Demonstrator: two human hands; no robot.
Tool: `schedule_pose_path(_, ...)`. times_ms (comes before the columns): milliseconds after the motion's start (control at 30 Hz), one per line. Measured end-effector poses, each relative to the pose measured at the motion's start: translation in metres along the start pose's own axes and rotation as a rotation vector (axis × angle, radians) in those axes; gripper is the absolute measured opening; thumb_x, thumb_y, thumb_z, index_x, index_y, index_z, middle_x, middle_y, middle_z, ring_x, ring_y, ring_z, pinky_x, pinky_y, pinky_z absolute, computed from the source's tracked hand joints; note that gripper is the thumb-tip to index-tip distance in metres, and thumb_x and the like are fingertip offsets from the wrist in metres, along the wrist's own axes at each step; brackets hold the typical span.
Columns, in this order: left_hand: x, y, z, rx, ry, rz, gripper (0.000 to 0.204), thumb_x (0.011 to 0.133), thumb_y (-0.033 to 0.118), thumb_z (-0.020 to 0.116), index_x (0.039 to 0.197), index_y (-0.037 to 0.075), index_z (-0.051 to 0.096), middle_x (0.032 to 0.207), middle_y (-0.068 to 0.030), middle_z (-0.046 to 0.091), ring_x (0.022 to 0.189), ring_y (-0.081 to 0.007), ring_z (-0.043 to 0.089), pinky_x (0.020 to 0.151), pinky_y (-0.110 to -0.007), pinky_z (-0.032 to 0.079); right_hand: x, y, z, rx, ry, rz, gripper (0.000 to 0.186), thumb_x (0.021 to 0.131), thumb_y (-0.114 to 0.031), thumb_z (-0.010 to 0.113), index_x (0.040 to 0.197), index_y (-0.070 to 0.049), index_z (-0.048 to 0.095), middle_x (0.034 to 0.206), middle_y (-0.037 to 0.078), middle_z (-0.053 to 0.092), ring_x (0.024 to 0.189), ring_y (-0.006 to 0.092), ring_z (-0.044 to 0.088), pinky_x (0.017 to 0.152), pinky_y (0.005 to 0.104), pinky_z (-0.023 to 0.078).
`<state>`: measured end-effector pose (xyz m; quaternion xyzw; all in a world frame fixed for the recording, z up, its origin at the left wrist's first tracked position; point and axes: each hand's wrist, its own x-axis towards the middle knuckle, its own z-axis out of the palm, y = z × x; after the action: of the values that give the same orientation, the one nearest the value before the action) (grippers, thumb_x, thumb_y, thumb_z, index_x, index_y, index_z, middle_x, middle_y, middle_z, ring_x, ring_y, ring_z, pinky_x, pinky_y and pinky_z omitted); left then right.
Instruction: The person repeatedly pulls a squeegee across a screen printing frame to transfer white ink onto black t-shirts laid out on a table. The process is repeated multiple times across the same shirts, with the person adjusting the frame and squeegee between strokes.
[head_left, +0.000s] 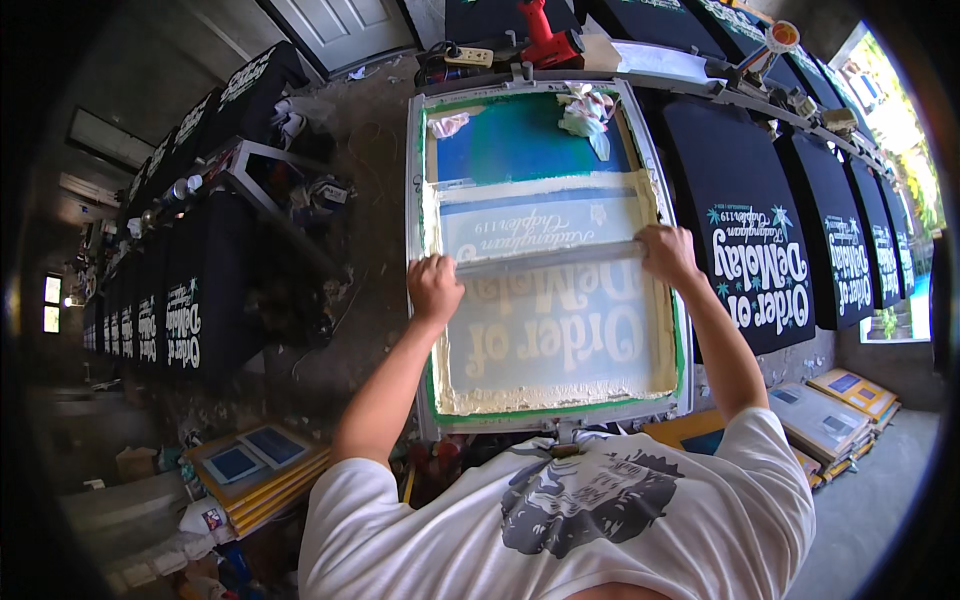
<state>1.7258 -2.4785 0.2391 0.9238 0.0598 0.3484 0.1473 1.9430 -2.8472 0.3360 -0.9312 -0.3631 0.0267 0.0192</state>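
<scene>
A metal-framed printing screen (pixel 681 350) lies in front of me, with pale mirrored lettering on its mesh, a blue upper section and cream ink along the inner edges. My left hand (pixel 436 286) and my right hand (pixel 668 252) are closed on opposite ends of a squeegee bar (pixel 550 254), which lies across the middle of the screen, slightly higher at the right. Crumpled rags (pixel 586 120) sit on the upper part, at left and right. The squeegee's blade is too indistinct to make out.
Printed black shirts on platens (pixel 740 170) line the right and the left (pixel 215 250). A red heat gun (pixel 545 40) and power strip (pixel 468 56) are beyond the screen. Framed screens lie stacked low at left (pixel 290 490) and right (pixel 855 390). A door (pixel 345 25) stands behind.
</scene>
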Motion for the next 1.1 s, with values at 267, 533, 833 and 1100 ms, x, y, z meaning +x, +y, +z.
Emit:
schedule_pose_path(267, -0.113, 0.079, -0.099, -0.085, -0.145, -0.039, 0.017, 0.07, -0.003, 0.068, 0.078, 0.008, 0.057, 0.077, -0.0078, 0.06, 0.072, -0.0291, 0.061, 0.069, -0.043, 0.043, -0.169, -0.032, 0.014, 0.059, 0.14, -0.071, 0.027, 0.065, -0.001, 0.076, 0.09, -0.011, 0.074, 0.093, 0.005, 0.076, 0.082, 0.0231, 0.075, 0.066, 0.0376, 0.06)
schedule_pose_path(533, -0.166, 0.098, -0.142, -0.221, -0.206, -0.023, 0.022, 0.066, -0.006, 0.067, 0.084, 0.006, 0.064, 0.09, -0.0083, 0.071, 0.082, -0.0287, 0.068, 0.076, -0.042, 0.05, -0.258, -0.06, 0.024, 0.145, 0.268, -0.084, 0.053, 0.049, -0.007, 0.078, 0.102, -0.007, 0.072, 0.106, 0.007, 0.073, 0.096, 0.0287, 0.071, 0.085, 0.04, 0.058)
schedule_pose_path(833, -0.144, 0.094, -0.138, -0.191, -0.188, 0.027, 0.016, 0.07, -0.005, 0.066, 0.078, 0.006, 0.057, 0.078, -0.0077, 0.061, 0.075, -0.0294, 0.062, 0.071, -0.043, 0.044, -0.237, -0.058, 0.007, 0.137, 0.202, -0.046, 0.039, 0.055, -0.002, 0.075, 0.093, -0.007, 0.072, 0.097, 0.008, 0.074, 0.09, 0.03, 0.072, 0.08, 0.0398, 0.059)
schedule_pose_path(1100, -0.151, 0.106, -0.162, -0.166, -0.194, 0.015, 0.019, 0.068, -0.007, 0.063, 0.079, 0.006, 0.057, 0.078, -0.0084, 0.062, 0.075, -0.0296, 0.063, 0.071, -0.042, 0.044, -0.256, -0.065, -0.009, 0.142, 0.132, -0.058, 0.036, 0.057, -0.005, 0.077, 0.092, -0.007, 0.07, 0.094, 0.009, 0.073, 0.089, 0.0302, 0.072, 0.079, 0.0418, 0.058)
